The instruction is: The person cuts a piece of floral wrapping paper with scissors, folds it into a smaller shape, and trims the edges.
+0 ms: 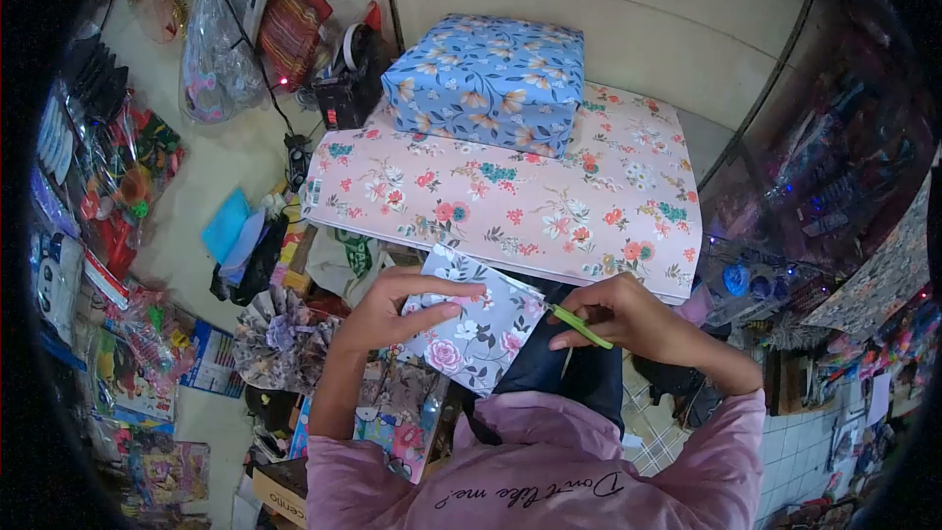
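My left hand (407, 306) grips the folded grey floral paper (471, 329), its thumb and fingers lying over the top side. The paper is held above my lap and shows pink roses and white flowers. In my right hand (628, 319) is a green-handled tool (582, 326), which looks like scissors or a cutter. Its front end meets the right edge of the paper; the blade is too small to make out. Behind both hands, a box wrapped in blue floral paper (486, 83) rests on pink floral sheets (471, 201).
A black tape dispenser (348, 83) stands left of the blue box. Bags of goods (221, 49) hang at the upper left. A pleated grey paper decoration (280, 334) is left of my left hand. A cardboard box (280, 496) lies at the lower left.
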`<state>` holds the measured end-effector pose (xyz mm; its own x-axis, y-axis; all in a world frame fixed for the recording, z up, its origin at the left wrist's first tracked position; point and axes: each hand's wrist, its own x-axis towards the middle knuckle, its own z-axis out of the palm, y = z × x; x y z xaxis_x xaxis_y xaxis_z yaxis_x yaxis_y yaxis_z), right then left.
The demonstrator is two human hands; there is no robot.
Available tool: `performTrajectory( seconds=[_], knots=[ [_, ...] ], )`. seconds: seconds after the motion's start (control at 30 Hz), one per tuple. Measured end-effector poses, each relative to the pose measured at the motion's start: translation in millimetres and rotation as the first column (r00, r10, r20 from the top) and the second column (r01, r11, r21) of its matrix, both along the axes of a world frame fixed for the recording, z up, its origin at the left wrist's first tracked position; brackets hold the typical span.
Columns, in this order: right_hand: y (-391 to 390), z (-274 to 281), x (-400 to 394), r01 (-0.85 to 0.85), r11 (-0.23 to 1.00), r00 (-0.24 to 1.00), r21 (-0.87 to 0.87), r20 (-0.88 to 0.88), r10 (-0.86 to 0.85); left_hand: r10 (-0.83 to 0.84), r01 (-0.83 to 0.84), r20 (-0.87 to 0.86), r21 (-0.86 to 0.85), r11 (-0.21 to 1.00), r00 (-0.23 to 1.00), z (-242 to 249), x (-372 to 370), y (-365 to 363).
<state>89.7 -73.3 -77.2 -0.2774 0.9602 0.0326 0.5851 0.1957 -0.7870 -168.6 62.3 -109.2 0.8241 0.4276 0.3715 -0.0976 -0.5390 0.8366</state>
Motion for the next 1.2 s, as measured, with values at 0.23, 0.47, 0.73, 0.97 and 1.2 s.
performTrajectory(
  seconds=[0.23,0.47,0.73,0.97,1.2],
  knots=[
    [2,6,-6,0.006,0.999,1.0,-0.034,0.019,-0.006,-0.031,0.031,-0.004,-0.019,0.999,1.0,-4,0,1],
    [6,7,-11,-0.001,0.999,1.0,-0.043,0.021,0.002,-0.059,0.059,0.007,-0.023,0.998,0.998,-7,0,3],
    [8,6,-11,0.017,0.998,0.998,-0.065,0.059,-0.013,-0.052,0.051,-0.042,-0.021,0.998,0.998,-1,1,1],
    [11,3,-12,0.001,0.999,0.998,-0.033,0.067,0.001,-0.084,0.083,-0.042,-0.024,0.996,0.996,-2,5,-1],
    [8,6,-12,0.032,0.996,0.997,-0.088,0.079,-0.025,-0.113,0.108,-0.099,-0.056,0.993,0.989,-3,8,0]
  ],
)
